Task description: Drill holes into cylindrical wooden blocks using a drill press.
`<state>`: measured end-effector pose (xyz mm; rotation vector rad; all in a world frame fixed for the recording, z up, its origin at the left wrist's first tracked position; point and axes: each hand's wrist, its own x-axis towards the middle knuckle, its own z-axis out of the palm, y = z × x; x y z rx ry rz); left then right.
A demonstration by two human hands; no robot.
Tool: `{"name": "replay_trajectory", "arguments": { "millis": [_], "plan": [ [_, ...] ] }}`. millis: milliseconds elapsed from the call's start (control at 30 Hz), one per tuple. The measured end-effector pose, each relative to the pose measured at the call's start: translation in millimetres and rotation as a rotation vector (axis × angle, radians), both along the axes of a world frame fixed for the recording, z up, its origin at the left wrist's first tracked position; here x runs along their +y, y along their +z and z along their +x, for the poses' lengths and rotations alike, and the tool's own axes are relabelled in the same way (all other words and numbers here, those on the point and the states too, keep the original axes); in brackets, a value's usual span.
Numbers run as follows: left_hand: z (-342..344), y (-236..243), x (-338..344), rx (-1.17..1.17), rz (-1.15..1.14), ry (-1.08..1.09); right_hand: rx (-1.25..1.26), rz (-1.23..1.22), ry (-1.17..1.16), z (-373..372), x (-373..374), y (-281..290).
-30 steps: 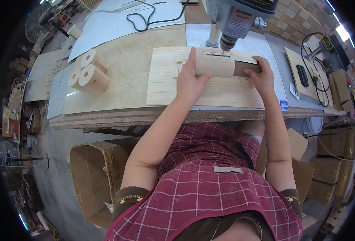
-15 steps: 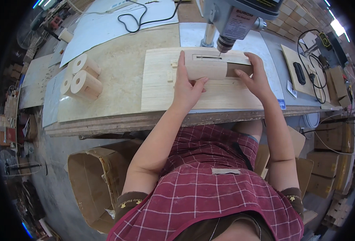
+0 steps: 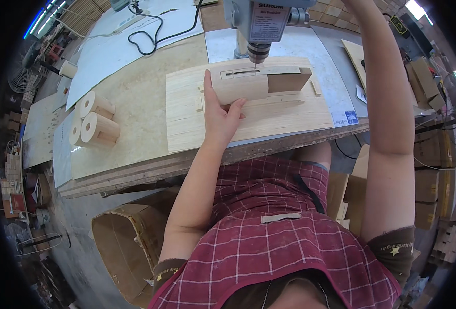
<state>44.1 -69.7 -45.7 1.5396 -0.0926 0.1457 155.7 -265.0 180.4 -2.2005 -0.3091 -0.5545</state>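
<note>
My left hand (image 3: 222, 113) grips the left end of a pale wooden piece (image 3: 243, 87) with a curved face, a slot along its top and a brown section (image 3: 284, 82) on its right. The piece lies on a light wooden board (image 3: 192, 129) with small blocks (image 3: 315, 87) attached, beneath the bench drill (image 3: 261, 20), whose chuck (image 3: 258, 51) and thin bit are over the slot. My right forearm (image 3: 393, 118) reaches up past the drill's right side; the hand itself is beyond the top edge. Several bored wooden cylinders (image 3: 98, 126) stand to the left.
The workbench (image 3: 135, 154) carries pale sheets, a black cord (image 3: 150, 49) at the back and another board (image 3: 354, 54) at the right. An open carton (image 3: 114, 247) stands below the bench's front edge at left. A fan (image 3: 22, 72) and stacked wooden blocks are farther back.
My right hand has left the wooden piece and risen beside the drill out of the picture. My left hand stays on the piece. The view has shifted slightly.
</note>
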Motion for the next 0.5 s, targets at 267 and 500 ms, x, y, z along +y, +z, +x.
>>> {"name": "replay_trajectory", "arguments": {
  "millis": [267,500],
  "plan": [
    [1,-3,-1,-0.028,0.021,0.020,-0.328,-0.257,-0.111,-48,10,6],
    [0,1,1,0.060,-0.004,-0.023,-0.238,-0.332,-0.146,-102,8,-18]
  ]
}}
